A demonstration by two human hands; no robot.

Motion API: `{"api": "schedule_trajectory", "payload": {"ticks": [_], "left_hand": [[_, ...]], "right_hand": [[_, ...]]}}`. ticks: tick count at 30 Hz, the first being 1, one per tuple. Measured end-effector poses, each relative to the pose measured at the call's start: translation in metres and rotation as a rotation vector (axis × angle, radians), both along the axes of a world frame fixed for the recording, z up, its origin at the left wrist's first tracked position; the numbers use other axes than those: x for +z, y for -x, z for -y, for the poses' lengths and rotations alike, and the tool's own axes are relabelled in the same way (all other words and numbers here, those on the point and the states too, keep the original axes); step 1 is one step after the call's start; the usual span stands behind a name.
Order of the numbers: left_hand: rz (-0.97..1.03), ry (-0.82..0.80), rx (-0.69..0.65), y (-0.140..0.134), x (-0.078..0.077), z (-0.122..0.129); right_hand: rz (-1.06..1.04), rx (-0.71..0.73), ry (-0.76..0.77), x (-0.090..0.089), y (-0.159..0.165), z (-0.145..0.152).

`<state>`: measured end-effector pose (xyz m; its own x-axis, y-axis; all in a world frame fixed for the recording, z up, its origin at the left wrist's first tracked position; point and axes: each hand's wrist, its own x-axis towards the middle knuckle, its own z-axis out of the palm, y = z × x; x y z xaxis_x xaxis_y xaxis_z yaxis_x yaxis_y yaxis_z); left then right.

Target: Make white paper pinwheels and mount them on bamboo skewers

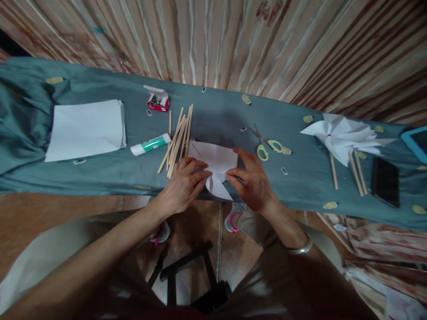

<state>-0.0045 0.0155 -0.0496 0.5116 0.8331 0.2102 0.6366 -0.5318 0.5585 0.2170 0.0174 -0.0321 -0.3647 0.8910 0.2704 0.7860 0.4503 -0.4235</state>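
Note:
A white paper square [216, 155] with cut slits lies near the table's front edge, one pointed flap hanging toward me. My left hand [187, 183] pinches the paper near its middle, thumb and fingers pressed together on a folded part. On the right side, my right hand [251, 181] grips the paper's edge between thumb and index finger. Just beyond my left hand lie several thin wooden sticks [178, 140] in a loose bundle. Scissors [263, 143] with light green handles rest to the right, apart from my right hand.
A glue stick [151, 144], an open red box of small metal pins [158, 100] and a stack of white paper [85, 131] are on the left. Paper pinwheels [347, 135] on sticks, a phone [385, 181] and a blue-edged device [413, 138] lie at right on the green cloth [213, 118].

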Motion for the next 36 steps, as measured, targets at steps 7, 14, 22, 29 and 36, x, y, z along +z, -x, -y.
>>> {"api": "schedule_trajectory", "payload": {"ticks": [7,14,22,29,36], "left_hand": [[-0.017,0.012,-0.018,-0.001,0.001,-0.001],[-0.019,-0.014,-0.020,0.000,-0.003,0.000],[-0.023,-0.007,-0.022,0.000,-0.002,0.000],[-0.009,0.000,-0.015,-0.001,0.000,0.000],[-0.027,-0.026,0.008,-0.004,0.001,-0.001]], "right_hand": [[-0.077,-0.011,0.041,-0.017,0.003,-0.014],[-0.112,-0.045,0.060,-0.024,0.005,-0.018],[-0.121,-0.053,0.051,-0.026,0.008,-0.019],[-0.130,-0.064,0.045,-0.025,0.011,-0.018],[-0.106,-0.061,0.029,-0.024,0.012,-0.018]]}}
